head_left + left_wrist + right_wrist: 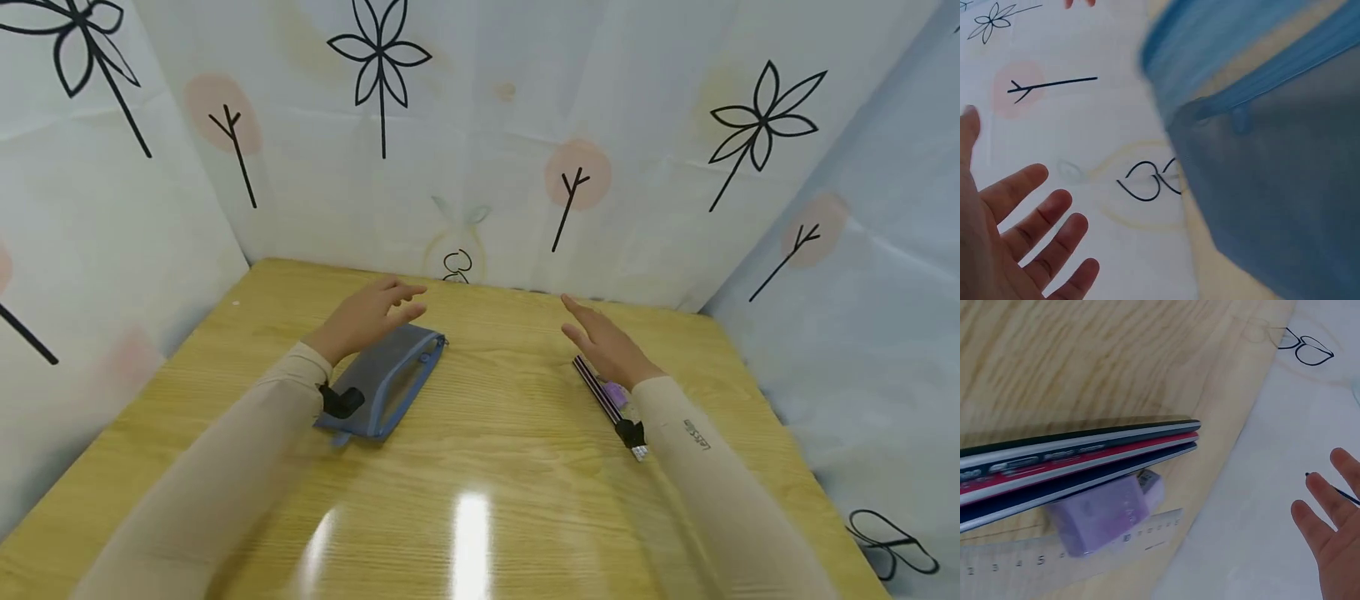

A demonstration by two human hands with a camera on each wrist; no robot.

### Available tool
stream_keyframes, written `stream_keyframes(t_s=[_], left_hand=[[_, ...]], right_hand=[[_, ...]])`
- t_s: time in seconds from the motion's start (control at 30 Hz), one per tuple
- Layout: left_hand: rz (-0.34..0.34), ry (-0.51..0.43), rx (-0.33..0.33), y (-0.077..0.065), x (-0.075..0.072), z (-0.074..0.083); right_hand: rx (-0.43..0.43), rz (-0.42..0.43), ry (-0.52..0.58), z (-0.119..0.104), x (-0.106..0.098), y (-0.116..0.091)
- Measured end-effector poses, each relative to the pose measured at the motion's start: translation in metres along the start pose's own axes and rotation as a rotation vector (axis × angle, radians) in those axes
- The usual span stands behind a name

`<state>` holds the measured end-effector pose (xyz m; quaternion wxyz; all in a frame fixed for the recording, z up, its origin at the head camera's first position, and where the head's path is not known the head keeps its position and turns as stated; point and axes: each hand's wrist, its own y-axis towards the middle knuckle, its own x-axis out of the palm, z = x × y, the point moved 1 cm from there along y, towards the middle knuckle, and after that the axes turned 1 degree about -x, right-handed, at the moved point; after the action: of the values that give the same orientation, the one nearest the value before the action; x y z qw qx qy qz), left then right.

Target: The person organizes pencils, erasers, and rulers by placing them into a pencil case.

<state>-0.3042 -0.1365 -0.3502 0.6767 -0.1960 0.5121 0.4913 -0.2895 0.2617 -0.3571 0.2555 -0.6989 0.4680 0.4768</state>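
A blue zip pouch point(375, 367) with see-through mesh lies on the left half of the table, its zip side facing right. Over its far end hovers my left hand point(367, 315), fingers loosely extended and holding nothing. The left wrist view shows those fingers spread apart, with the pouch point(1272, 181) beside them. My right hand point(611, 342) is raised above the far end of several striped pencils point(592, 385), fingers extended and nothing in them. Beside the pencils point(1085, 459) sit a purple block point(1100, 515), perhaps an eraser, and a smaller lilac piece point(1155, 487). Under them lies a clear ruler point(1016, 565).
The wooden table point(480, 433) ends at a white patterned curtain point(465, 117) at the back, with more cloth on the left and right. Bright light reflections show on the near tabletop. Black wrist-camera mounts sit on both wrists.
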Motion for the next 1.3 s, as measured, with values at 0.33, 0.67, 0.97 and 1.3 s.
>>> stream_keyframes(t_s=[0.33,0.67,0.97,1.3], left_hand=[[0.096,0.001,0.016,-0.043,0.018,-0.004],[0.09,-0.025,0.008,-0.062,0.021,0.006],[0.104,-0.016,0.023,-0.062,0.024,0.009],[0.098,-0.036,0.032,-0.061,0.031,0.013]], right_hand=[[0.095,0.079,0.102,0.025,0.009,-0.046],[0.165,0.106,0.036,0.035,0.014,-0.064],[0.182,0.09,-0.11,0.03,0.019,-0.069],[0.144,0.058,-0.277,0.019,0.028,-0.073]])
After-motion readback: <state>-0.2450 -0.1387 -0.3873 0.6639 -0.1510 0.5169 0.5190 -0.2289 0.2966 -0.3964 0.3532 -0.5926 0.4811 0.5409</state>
